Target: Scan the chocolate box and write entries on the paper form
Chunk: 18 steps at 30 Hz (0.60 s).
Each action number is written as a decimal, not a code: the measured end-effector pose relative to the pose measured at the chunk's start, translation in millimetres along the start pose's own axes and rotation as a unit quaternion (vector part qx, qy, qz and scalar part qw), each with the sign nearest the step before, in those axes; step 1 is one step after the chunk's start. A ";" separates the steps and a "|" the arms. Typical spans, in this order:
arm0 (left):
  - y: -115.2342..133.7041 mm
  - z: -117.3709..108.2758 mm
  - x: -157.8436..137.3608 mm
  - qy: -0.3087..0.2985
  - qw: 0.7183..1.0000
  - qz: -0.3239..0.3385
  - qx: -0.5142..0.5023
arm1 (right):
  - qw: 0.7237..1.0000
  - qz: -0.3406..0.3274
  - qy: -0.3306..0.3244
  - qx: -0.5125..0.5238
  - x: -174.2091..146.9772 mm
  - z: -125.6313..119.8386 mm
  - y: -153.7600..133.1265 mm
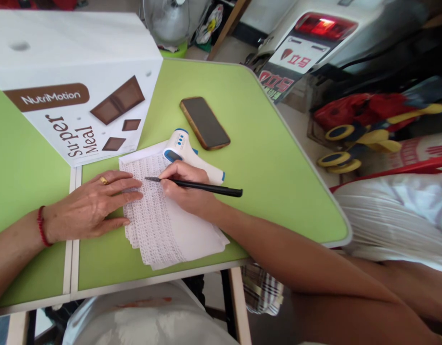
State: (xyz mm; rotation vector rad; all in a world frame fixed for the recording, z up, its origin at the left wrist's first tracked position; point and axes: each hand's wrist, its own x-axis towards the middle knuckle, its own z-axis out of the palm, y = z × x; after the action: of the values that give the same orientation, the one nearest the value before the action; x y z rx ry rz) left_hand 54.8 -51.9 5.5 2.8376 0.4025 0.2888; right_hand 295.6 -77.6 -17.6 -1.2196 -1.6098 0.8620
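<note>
A black pen (206, 186) is pinched in my right hand (187, 187), its tip over the written part of the papers. My left hand (95, 206) lies flat, fingers a little apart, with its fingertips on the left edge of the sheets. It wears a gold ring and a red bead bracelet (43, 225). The stack of papers (195, 235) carries dense rows of small handwriting on its left side, and its right part is blank. Beyond my right hand rests a white and blue infrared thermometer (192, 155), partly on the papers. My right hand hides part of it.
The green folding table (271, 182) has a seam at left. On it are a white NutriMotion box (80, 57) and a smartphone (204, 122). A white scooter (314, 38), a fan (167, 21) and a yellow-blue toy (357, 143) stand beyond. White cloth (386, 215) shows at right.
</note>
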 end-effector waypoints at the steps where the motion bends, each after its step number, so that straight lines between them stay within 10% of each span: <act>1: -0.2 0.0 -0.1 0.001 1.000 0.000 0.000 | 1.000 0.001 -0.001 -0.002 -0.1 -0.3 0.3; 18: 0.3 0.7 1.0 0.013 1.000 -0.001 -0.001 | 1.000 -0.023 0.002 0.002 -0.4 -2.0 3.8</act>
State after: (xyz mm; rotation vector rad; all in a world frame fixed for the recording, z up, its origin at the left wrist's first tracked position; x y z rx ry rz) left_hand 56.1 -52.1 5.1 2.8335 0.4108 0.3266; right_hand 298.7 -76.9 -20.5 -1.1764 -1.6266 0.8334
